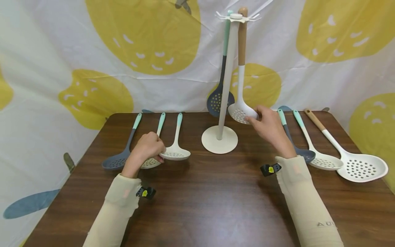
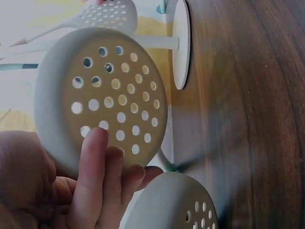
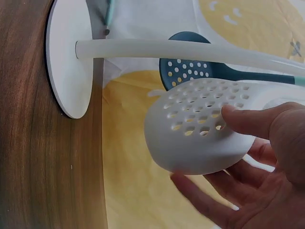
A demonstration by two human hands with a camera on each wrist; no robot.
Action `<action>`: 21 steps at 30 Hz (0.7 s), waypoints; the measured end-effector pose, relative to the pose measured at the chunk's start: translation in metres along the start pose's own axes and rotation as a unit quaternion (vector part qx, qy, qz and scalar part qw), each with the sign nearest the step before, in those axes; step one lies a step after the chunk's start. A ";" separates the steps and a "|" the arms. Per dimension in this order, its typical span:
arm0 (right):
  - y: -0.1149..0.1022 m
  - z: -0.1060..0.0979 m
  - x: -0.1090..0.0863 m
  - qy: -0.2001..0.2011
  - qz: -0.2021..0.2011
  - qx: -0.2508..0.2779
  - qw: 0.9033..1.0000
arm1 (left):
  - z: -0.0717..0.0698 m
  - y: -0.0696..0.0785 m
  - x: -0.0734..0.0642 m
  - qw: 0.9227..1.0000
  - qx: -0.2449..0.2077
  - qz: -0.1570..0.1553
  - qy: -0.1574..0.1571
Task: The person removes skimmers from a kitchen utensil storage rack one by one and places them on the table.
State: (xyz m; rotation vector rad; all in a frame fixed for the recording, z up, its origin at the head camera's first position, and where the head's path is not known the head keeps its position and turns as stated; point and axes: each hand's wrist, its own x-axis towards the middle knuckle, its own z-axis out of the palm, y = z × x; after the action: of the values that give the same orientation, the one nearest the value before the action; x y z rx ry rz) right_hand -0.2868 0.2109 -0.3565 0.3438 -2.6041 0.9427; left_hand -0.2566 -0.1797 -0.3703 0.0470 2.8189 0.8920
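Observation:
My left hand [image 1: 148, 147] holds the edge of the bowl of a white skimmer with a mint handle [image 1: 176, 152]. In the left wrist view its fingers lie against the perforated bowl [image 2: 114, 95], and the thumb is hidden. My right hand [image 1: 270, 125] grips the bowl of a white skimmer with a wood-coloured handle [image 1: 241, 111]. That skimmer hangs upright at the rack [image 1: 226, 82], its handle top among the hooks. The right wrist view shows the thumb on the perforated face [image 3: 205, 109] and fingers round the far side. Behind the pole hangs a dark grey-blue skimmer [image 1: 215, 100].
Left on the brown table [image 1: 210, 199] lie a dark skimmer [image 1: 115, 161] and another white skimmer [image 1: 151, 163], partly under my left hand. At right are a dark utensil [image 1: 305, 154], a white skimmer [image 1: 325, 161] and a larger white skimmer [image 1: 361, 168]. A lemon-print cloth [image 1: 172, 89] hangs behind.

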 end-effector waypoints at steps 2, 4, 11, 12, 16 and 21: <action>0.000 0.000 0.000 0.003 -0.003 0.003 1.000 | 0.000 -0.001 0.001 1.000 0.005 0.001 0.005; 0.000 0.000 0.000 0.002 -0.004 0.007 1.000 | 0.000 -0.001 0.001 1.000 0.015 0.007 0.012; -0.001 0.000 0.000 -0.006 -0.007 0.009 1.000 | 0.003 -0.003 0.001 0.997 0.068 0.026 0.034; -0.001 0.000 0.000 -0.004 -0.009 0.009 1.000 | 0.004 -0.003 0.001 0.996 0.073 0.024 0.037; 0.000 0.001 0.001 0.003 -0.016 0.005 1.000 | 0.004 -0.004 0.002 0.996 0.080 0.030 0.032; 0.000 0.001 0.001 0.002 -0.018 0.006 1.000 | 0.006 -0.005 0.005 0.996 0.071 0.048 0.004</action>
State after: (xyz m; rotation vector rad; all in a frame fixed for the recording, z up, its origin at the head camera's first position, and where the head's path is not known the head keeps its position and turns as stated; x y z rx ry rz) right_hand -0.2878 0.2106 -0.3571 0.3906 -2.5812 0.9450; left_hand -0.2600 -0.1798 -0.3783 0.1999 2.9046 0.7090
